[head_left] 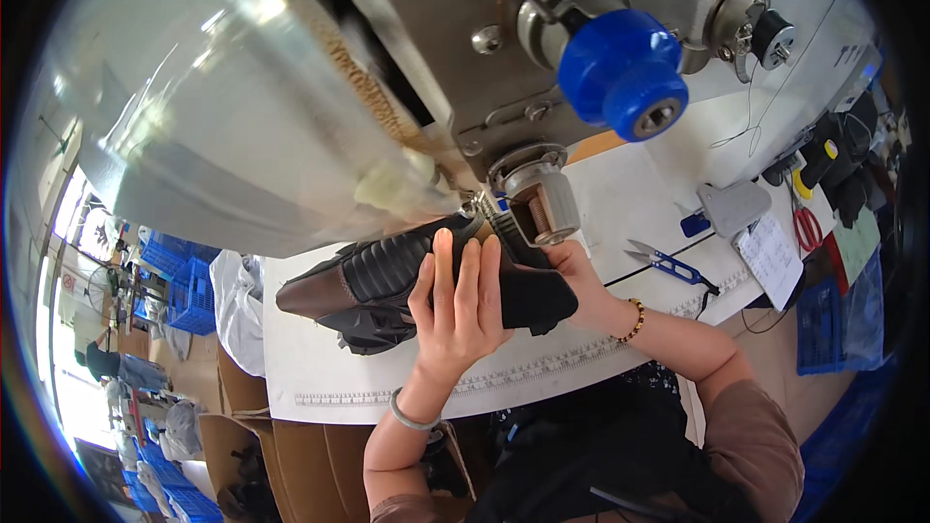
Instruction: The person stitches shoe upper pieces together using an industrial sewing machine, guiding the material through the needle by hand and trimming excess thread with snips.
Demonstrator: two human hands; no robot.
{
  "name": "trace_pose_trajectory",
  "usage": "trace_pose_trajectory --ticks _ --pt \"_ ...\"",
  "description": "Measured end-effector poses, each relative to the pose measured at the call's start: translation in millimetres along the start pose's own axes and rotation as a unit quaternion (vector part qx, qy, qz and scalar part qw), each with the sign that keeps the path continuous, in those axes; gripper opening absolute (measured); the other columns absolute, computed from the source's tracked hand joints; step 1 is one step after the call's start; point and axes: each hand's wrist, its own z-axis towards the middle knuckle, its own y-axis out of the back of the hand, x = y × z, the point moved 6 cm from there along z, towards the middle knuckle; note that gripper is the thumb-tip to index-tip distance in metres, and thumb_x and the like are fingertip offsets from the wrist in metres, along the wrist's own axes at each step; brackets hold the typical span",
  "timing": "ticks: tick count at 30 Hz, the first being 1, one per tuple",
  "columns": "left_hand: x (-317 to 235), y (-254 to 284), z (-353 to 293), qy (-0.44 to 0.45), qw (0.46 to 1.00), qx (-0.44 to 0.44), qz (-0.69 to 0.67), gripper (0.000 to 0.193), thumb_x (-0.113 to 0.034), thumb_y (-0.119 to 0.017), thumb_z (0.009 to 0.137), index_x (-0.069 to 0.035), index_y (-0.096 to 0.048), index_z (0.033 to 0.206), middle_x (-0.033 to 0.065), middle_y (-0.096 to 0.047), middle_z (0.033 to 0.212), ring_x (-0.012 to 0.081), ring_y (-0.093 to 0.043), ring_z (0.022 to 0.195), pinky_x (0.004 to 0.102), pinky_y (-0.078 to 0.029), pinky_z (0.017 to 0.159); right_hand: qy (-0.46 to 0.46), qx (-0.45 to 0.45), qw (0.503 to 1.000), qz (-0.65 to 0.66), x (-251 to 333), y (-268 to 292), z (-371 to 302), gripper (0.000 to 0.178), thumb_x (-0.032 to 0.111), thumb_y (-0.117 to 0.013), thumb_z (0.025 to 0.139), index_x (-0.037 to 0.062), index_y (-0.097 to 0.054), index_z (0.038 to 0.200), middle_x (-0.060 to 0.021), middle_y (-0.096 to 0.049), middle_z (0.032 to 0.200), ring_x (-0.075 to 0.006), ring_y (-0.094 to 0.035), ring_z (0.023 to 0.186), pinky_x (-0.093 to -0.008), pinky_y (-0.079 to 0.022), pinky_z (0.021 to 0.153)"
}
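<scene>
A sewing machine head (465, 68) fills the upper view, with a blue knob (625, 73) on its front. Under its needle area lies a black and brown padded item (387, 271), ribbed on top, perhaps a bag; its exact kind does not show. My left hand (455, 300) rests flat on it, fingers stretched out and pointing toward the machine. At the item's right end, my right hand (578, 281) grips the black edge, its fingertips partly hidden behind the item and the machine. The needle itself is hidden.
Thread snips (668, 261) lie on the white table (378, 383), right of my right hand. A measuring tape strip (523, 371) runs along its near edge. Farther right are a paper sheet (772, 257) and red-handled scissors (806, 228). A cardboard box (315, 465) stands below left.
</scene>
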Motion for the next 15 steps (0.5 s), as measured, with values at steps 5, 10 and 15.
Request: trace_pose_trajectory --ticks 5,10,15 --pt "4 -1 5 0.003 1.000 0.019 -0.008 0.036 -0.007 -0.047 0.077 0.001 -0.061 0.110 0.0122 -0.055 0.109 0.0322 -0.058 0.105 0.0389 -0.044 0.087 0.015 -0.030 0.998 0.045 -8 5 0 0.027 0.015 -0.060 0.087 -0.0018 -0.058 0.108 -0.0020 -0.063 0.088 -0.0039 -0.057 0.074 -0.0183 -0.048 0.060" --pt "11 -4 1 0.018 0.998 0.014 -0.054 0.046 -0.011 -0.051 0.071 0.001 -0.058 0.114 0.0129 -0.055 0.110 0.0330 -0.057 0.108 0.0398 -0.043 0.090 -0.002 0.001 0.997 0.082 -5 1 0 0.027 0.014 -0.059 0.087 -0.0018 -0.057 0.110 -0.0033 -0.064 0.089 -0.0052 -0.059 0.071 -0.0185 -0.049 0.058" --pt "12 -6 -1 0.000 0.998 -0.001 -0.059 0.048 -0.013 -0.051 0.070 0.002 -0.057 0.115 0.0133 -0.054 0.112 0.0334 -0.056 0.108 0.0402 -0.042 0.091 0.008 0.013 0.995 0.096 -6 3 -1 0.027 0.013 -0.058 0.088 -0.0017 -0.057 0.110 -0.0041 -0.063 0.089 -0.0070 -0.061 0.069 -0.0201 -0.052 0.056"
